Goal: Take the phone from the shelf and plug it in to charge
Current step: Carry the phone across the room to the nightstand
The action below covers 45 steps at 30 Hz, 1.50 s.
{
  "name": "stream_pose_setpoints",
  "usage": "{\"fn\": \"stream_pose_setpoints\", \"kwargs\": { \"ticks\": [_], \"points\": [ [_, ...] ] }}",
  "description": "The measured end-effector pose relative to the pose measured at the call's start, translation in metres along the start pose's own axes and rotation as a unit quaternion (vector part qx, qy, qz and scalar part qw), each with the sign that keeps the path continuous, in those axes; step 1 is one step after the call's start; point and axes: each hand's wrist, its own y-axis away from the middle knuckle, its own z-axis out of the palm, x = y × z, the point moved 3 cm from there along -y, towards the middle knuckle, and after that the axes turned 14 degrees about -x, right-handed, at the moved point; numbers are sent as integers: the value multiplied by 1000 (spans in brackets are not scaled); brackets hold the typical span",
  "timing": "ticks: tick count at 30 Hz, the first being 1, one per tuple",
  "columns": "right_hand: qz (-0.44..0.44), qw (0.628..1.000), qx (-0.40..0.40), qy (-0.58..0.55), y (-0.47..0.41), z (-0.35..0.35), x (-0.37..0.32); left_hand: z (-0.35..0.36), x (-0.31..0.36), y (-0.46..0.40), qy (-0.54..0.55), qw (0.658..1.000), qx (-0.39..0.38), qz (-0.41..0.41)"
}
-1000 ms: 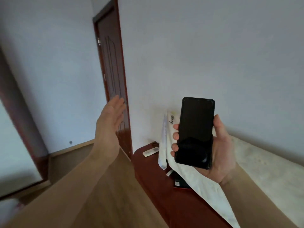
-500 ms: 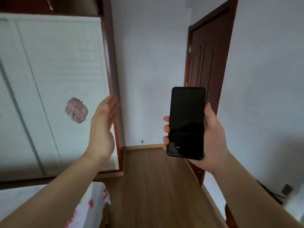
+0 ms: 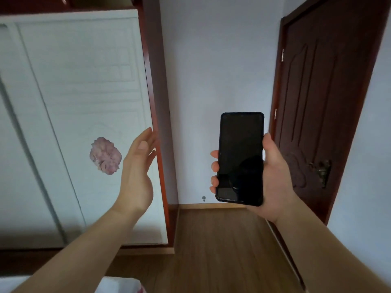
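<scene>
A black phone [image 3: 241,157] with a dark screen stands upright in front of me, held in my right hand [image 3: 273,178]; the thumb lies along its right edge and the fingertips wrap around the left edge. My left hand [image 3: 137,174] is raised to the left of the phone, apart from it, palm turned inward with the fingers straight and nothing in it. No charger, cable or shelf is in sight.
A white wardrobe door [image 3: 74,123] with a pink flower sticker [image 3: 105,155] fills the left. A dark brown door [image 3: 317,102] stands at the right. Wooden floor [image 3: 215,246] runs ahead to a pale wall. A bed corner [image 3: 118,285] shows at the bottom.
My view has swung left, away from the red cabinet and white cloth towards the wardrobe and the door. Both hands keep their pose, the phone still held upright.
</scene>
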Motion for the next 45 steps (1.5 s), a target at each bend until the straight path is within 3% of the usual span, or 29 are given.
{"fn": "stream_pose_setpoints", "kwargs": {
  "ticks": [9, 16, 21, 28, 34, 41, 45],
  "points": [
    [34, 997, -61, -21, -177, -168, -82, -1, -106, -198, -45, 998, 50, 12],
    [62, 995, -74, -32, -279, -255, -87, -40, -183, -290, -63, 995, 81, 14],
    [79, 993, -87, -20, -372, -305, -76, -109, -244, -349, -91, 991, 90, 35],
    [108, 983, -137, -46, -549, -315, -35, -225, -270, -433, -103, 975, 177, 85],
    [146, 961, -230, -49, -670, -310, 20, -304, -261, -452, -194, 954, 214, 79],
    [234, 871, -399, -163, -783, -272, 95, -395, -234, -428, -320, 895, 302, 68],
    [270, 833, -438, -202, -831, -242, 136, -425, -215, -412, -379, 845, 370, 71]
  ]
}}
